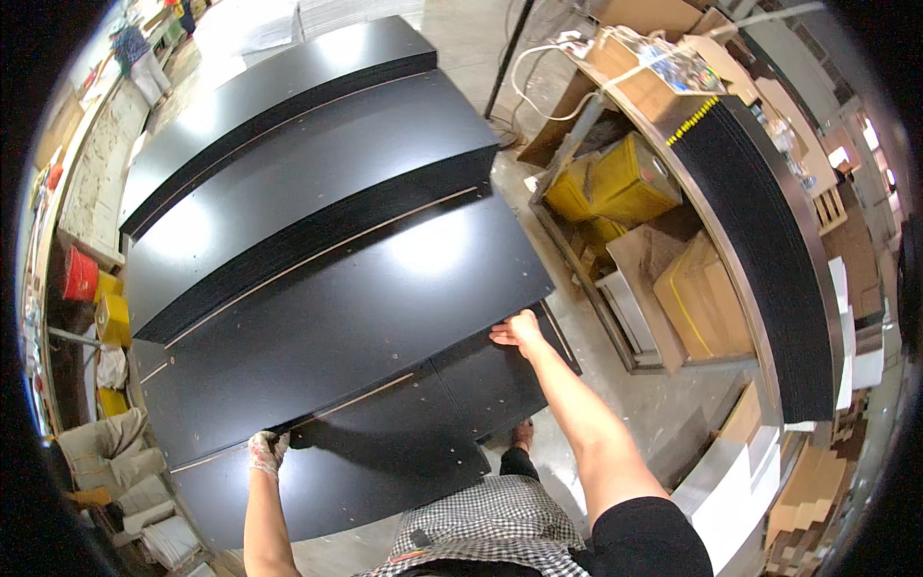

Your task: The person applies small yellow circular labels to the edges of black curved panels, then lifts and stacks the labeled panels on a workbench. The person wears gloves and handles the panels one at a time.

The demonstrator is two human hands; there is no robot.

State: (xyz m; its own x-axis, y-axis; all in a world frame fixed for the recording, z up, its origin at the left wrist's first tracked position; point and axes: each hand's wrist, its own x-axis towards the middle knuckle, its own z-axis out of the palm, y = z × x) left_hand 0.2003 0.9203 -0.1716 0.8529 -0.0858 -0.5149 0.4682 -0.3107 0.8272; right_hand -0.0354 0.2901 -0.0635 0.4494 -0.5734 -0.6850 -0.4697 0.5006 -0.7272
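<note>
A long, glossy black panel (336, 332) lies across the middle in front of me, its near edge slightly apart from the black boards below. My left hand (267, 452), in a pale, stained glove, is closed on that near edge toward its left end. Bare, my right hand (519, 332) grips the same edge close to the right corner, its fingertips partly hidden at the edge. Nearer to me lie a wide black board (365, 481) and a smaller black board (490, 375). Beyond the panel rise two stacks of black panels, a closer stack (317, 183) and a farther stack (288, 91).
On the right, a metal-framed bench (630, 363) holds a tall row of black strips (760, 240), with a yellow container (615, 183) and a cardboard box (707, 298) beneath. A red bucket (81, 273) and wrapped bundles (115, 452) line the left side. Another person (139, 53) stands far left.
</note>
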